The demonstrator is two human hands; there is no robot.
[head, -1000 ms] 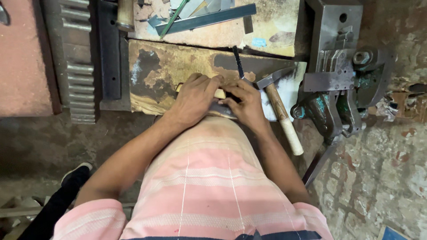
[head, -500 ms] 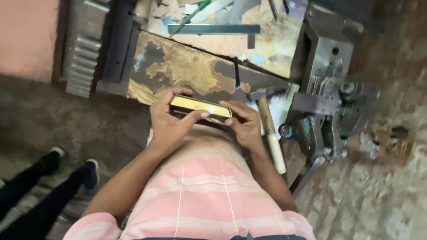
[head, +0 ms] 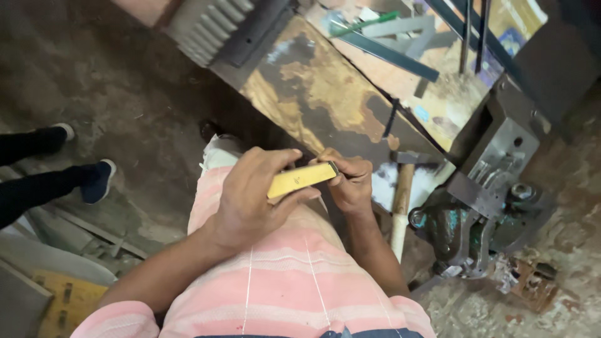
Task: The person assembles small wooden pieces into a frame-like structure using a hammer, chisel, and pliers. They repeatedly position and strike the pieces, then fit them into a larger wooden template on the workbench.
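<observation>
Yellow bar [head: 300, 179]: a short, flat, rectangular piece, held level above my lap, its long axis tilted slightly upward toward the right. It is the landmark for every position below.

My left hand [head: 253, 200]: wrapped over the bar's left half, fingers curled across the top, thumb beneath; a firm grasp on the bar.

My right hand [head: 350, 181]: at the bar's right end, fingertips pinching that end, knuckles bent; it too grips the bar.

Striped pink shirt [head: 282, 275]: directly below the bar, covering my torso.

Rusted metal plate [head: 325, 100]: above the bar, a broad worn slab lying at a slant, not touching it.

Hammer [head: 400, 200]: just right of the bar, beyond my right hand, wooden handle pointing down, dark head at the top, resting on a white patch.

Green-stained vise [head: 482, 219]: farther right of the bar, past the hammer, a heavy grey block fixture standing above it.

Ridged grey metal part [head: 213, 28]: well above and left of the bar, at the plate's upper end.

Metal strips [head: 388, 53]: above and right of the bar, lying crossed on a bench surface.

Another person's dark shoes [head: 94, 178]: well left of the bar, on the dirt floor.
</observation>
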